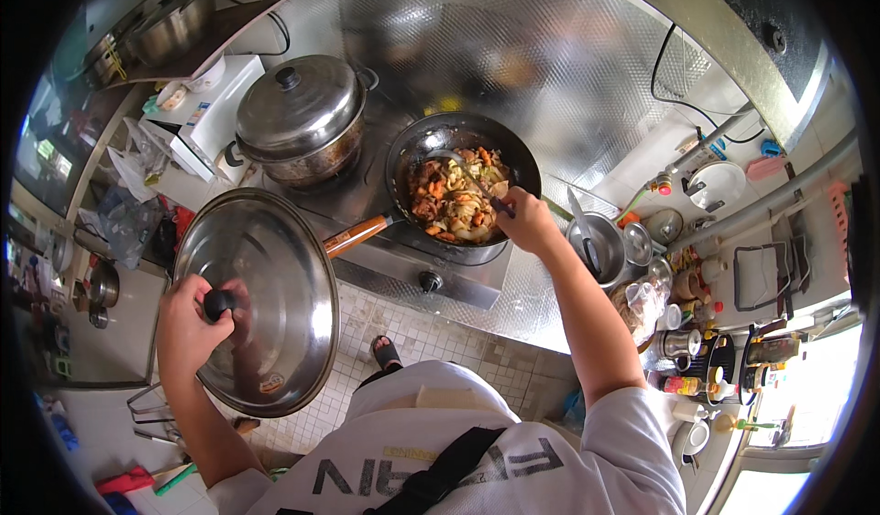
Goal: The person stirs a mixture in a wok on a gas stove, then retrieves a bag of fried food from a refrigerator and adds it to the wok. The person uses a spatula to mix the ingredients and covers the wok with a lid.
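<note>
My left hand (189,322) grips the black knob (218,304) of a large domed metal lid (275,322), which hangs tilted in front of the stove, away from any pan. In my right hand (528,220) is the dark handle of a metal spatula or ladle (474,178); its head rests partly hidden among the food. That food (454,205), a mix of browned chunks, orange pieces and pale sliced vegetables, lies in a black wok (512,143) on the burner. The wok's wooden handle (357,235) points left, its end hidden behind the lid.
A covered steel pot (302,123) stands left of the wok on the gas stove (405,260). To the right, a knife (583,229) leans in a metal bowl (608,243). Bottles and jars (680,384) line the right counter. A shelf (199,47) holds pots at upper left.
</note>
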Action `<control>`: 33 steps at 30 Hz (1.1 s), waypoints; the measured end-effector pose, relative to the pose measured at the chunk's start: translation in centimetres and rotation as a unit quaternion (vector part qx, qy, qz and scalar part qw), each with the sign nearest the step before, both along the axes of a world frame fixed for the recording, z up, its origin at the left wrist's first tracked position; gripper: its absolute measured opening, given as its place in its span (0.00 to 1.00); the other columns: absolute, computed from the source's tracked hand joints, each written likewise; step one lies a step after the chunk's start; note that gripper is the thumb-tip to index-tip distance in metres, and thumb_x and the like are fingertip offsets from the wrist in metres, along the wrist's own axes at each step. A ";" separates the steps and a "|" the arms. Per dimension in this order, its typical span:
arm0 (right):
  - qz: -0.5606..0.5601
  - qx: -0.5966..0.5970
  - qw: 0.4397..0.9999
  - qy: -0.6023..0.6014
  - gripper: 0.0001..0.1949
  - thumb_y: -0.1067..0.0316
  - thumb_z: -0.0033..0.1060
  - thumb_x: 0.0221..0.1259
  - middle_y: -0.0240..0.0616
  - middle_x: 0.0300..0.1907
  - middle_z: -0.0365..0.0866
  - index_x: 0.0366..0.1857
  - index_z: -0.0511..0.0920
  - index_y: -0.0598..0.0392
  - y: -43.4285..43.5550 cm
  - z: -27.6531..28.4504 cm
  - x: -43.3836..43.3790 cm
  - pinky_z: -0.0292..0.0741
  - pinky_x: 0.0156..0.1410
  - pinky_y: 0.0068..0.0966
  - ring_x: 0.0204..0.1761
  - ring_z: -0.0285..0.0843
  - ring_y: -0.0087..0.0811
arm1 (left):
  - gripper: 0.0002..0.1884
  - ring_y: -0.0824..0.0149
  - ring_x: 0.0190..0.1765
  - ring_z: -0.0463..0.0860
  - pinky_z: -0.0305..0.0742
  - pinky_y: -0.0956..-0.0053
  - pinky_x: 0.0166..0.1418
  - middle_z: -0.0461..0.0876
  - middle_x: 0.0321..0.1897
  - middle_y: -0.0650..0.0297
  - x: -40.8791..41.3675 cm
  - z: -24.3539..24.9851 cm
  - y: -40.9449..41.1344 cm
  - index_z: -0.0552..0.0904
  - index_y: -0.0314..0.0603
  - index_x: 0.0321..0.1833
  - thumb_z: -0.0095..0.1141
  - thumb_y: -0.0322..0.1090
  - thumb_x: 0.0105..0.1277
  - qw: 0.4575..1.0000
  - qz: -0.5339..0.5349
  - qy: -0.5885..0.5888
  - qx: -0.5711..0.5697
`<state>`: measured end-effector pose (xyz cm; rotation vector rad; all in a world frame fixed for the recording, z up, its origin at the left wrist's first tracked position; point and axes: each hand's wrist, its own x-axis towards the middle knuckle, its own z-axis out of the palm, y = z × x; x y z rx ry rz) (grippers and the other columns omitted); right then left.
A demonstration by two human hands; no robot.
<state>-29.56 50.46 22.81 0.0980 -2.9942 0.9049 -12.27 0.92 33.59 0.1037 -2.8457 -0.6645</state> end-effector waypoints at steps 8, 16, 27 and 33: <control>-0.005 0.035 0.999 -0.033 0.15 0.63 0.66 0.60 0.55 0.29 0.87 0.49 0.83 0.57 5.5 8.9 4.0 0.81 0.44 0.44 0.34 0.88 0.54 | 0.17 0.59 0.27 0.79 0.75 0.65 0.33 0.78 0.28 0.57 0.2 0.2 -0.5 0.78 0.36 0.36 0.72 0.28 0.45 0.999 0.019 -0.025 0.012; 0.098 0.122 0.980 -0.122 0.13 0.66 0.63 0.63 0.51 0.31 0.87 0.49 0.82 0.59 7.1 16.6 10.9 0.80 0.46 0.43 0.36 0.87 0.52 | 0.16 0.60 0.25 0.79 0.74 0.65 0.32 0.78 0.25 0.57 0.1 -0.2 -0.6 0.78 0.36 0.35 0.72 0.28 0.45 1.000 0.009 -0.012 -0.003; 0.023 0.135 0.971 -0.197 0.15 0.68 0.63 0.64 0.56 0.34 0.88 0.53 0.81 0.56 2.9 12.6 9.5 0.82 0.49 0.45 0.39 0.89 0.54 | 0.16 0.62 0.25 0.78 0.74 0.67 0.31 0.78 0.27 0.57 -1.2 -0.3 -0.1 0.77 0.35 0.36 0.71 0.27 0.46 1.000 0.000 -0.022 0.012; 0.055 0.241 0.964 -0.101 0.16 0.69 0.69 0.54 0.51 0.36 0.90 0.48 0.85 0.55 9.3 16.3 7.3 0.82 0.51 0.40 0.40 0.90 0.49 | 0.16 0.61 0.26 0.78 0.74 0.66 0.32 0.78 0.29 0.57 -1.8 0.9 0.0 0.77 0.35 0.36 0.71 0.27 0.47 0.999 -0.004 -0.038 0.011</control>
